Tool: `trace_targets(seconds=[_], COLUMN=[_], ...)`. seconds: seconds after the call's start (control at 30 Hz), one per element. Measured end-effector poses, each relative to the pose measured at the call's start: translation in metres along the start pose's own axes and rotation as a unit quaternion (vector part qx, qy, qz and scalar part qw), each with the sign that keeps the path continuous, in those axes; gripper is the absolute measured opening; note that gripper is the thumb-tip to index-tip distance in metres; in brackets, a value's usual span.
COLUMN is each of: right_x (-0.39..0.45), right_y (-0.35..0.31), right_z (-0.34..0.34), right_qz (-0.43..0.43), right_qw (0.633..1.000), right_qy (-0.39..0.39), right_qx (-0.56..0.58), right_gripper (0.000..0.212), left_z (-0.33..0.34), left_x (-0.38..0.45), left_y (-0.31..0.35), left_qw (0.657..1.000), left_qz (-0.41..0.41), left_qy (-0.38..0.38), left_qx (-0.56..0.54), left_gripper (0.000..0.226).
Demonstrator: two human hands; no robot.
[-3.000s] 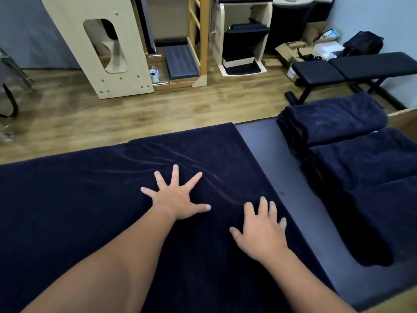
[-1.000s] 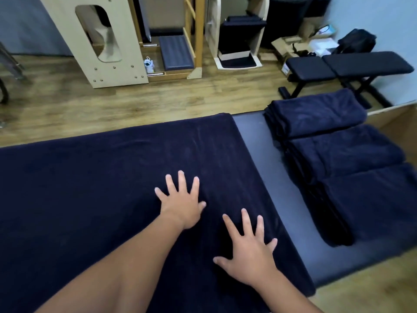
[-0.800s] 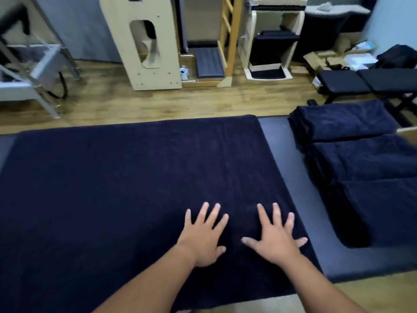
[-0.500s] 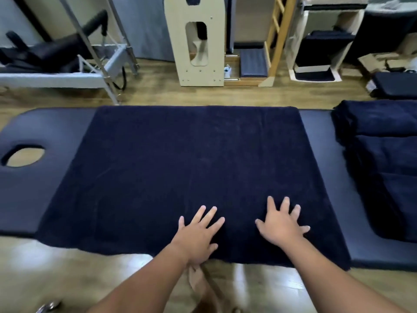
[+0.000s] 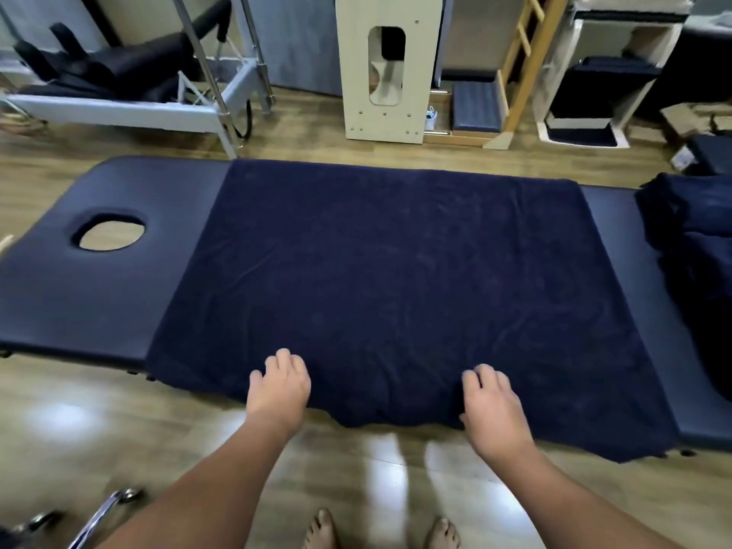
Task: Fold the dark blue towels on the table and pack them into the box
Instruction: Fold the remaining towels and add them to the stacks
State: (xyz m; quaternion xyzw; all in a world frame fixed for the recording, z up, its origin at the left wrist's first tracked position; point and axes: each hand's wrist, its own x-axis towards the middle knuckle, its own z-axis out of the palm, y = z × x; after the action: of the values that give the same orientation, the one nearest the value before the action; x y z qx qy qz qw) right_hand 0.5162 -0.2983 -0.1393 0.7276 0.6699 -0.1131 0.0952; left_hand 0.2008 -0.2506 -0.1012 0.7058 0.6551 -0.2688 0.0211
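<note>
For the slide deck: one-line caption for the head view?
Both hands, left and right, grip the near edge of a towel spread on the table.

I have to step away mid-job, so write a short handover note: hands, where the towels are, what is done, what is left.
Left hand: fingers curled on the near edge of the spread towel, apparently gripping it.
Right hand: the same, further right along that edge.
The towel lies flat and unfolded on the massage table, its near edge hanging over the side. A pile of towels sits at the table's right end.
Done: towel spread out smooth.
Left: fold this towel and pack all towels into the box, which is not in view.
</note>
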Motion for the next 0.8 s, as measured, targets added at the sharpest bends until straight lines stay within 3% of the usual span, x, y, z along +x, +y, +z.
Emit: trace_targets(seconds=[0.1, 0.2, 0.27, 0.37, 0.5, 0.63, 0.8], right_x=[0.002, 0.001, 0.001, 0.002, 0.008, 0.034, 0.101], right_y=[-0.002, -0.006, -0.011, -0.013, -0.008, -0.008, 0.005], right_z=[0.003, -0.001, -0.008, -0.027, -0.062, -0.098, -0.136], right_qz=[0.006, 0.027, 0.039, 0.061, 0.108, 0.103, 0.071], right_qw=[1.000, 0.999, 0.998, 0.997, 0.990, 0.975, 0.971], right_qy=[0.012, 0.005, -0.009, -0.021, 0.069, 0.151, 0.193], right_qx=[-0.012, -0.044, -0.053, -0.030, 0.052, 0.124, 0.126], right_gripper=[0.042, 0.016, 0.009, 0.018, 0.024, 0.027, 0.027], left_z=[0.014, 0.010, 0.001, -0.003, -0.021, -0.053, -0.106], left_x=[0.007, 0.021, 0.031, 0.041, 0.052, 0.083, 0.142], left_y=[-0.030, -0.047, -0.054, -0.063, -0.078, -0.087, -0.092], left_qw=[0.999, 0.992, 0.983, 0.978, 0.983, 0.972, 0.970], left_qz=[0.010, 0.095, 0.154, 0.191, 0.169, 0.151, 0.133], left_qy=[0.026, 0.025, 0.018, -0.002, -0.019, -0.005, 0.055], left_qx=[0.036, 0.078, 0.099, 0.082, -0.071, -0.179, -0.198], left_gripper=[0.031, 0.033, 0.034, 0.033, 0.014, 0.020, 0.033])
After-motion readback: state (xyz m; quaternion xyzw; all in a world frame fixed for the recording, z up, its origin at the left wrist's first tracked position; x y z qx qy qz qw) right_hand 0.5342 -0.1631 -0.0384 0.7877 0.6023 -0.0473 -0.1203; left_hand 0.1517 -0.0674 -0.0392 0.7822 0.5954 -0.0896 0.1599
